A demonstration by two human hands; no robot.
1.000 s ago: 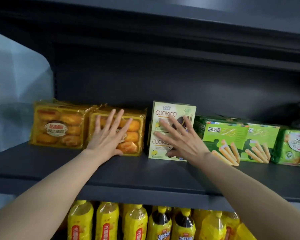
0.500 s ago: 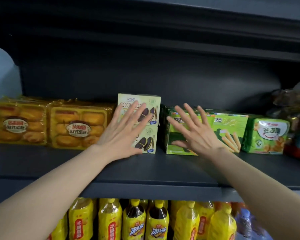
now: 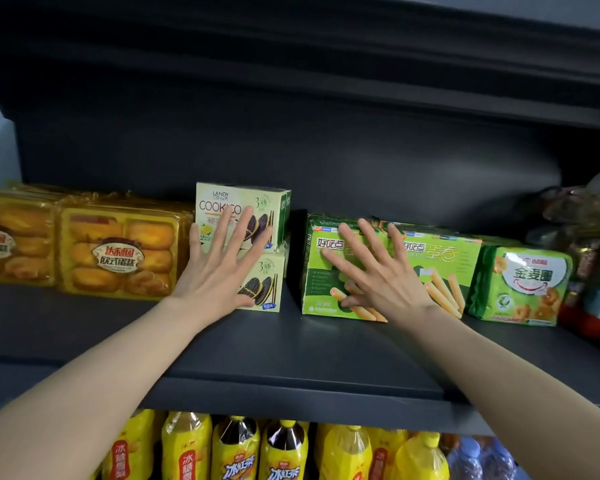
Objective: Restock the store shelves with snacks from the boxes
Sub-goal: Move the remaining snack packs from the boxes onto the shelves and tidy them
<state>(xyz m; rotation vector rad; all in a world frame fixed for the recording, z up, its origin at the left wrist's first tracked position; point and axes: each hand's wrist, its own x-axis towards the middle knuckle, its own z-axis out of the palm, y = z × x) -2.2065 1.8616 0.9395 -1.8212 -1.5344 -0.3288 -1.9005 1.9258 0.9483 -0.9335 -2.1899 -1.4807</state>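
I am seeing both hands sliding rightward: left hand (image 3: pixel 219 268) flat, fingers spread, now pressing the cookie boxes (image 3: pixel 257 216); right hand (image 3: pixel 378 271) likewise on the green packs (image 3: pixel 440 258). Facing-up seems to be progressing along the shelf (image 3: pixel 291 348).

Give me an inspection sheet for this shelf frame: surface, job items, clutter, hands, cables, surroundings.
Surface: dark shelf, front strip bare.
Job's things: two yellow cake packs at left; two stacked cookie boxes; green egg-roll packs; green biscuit bag, all in one row.
Clutter: blurred wrapped goods at far right, not identifiable.
Grippers: left hand flat, fingers spread, against the cookie boxes; right hand flat, fingers spread, against the egg-roll packs.
Cables: nothing seen.
Surroundings: shelf above; yellow drink bottles on the level below.
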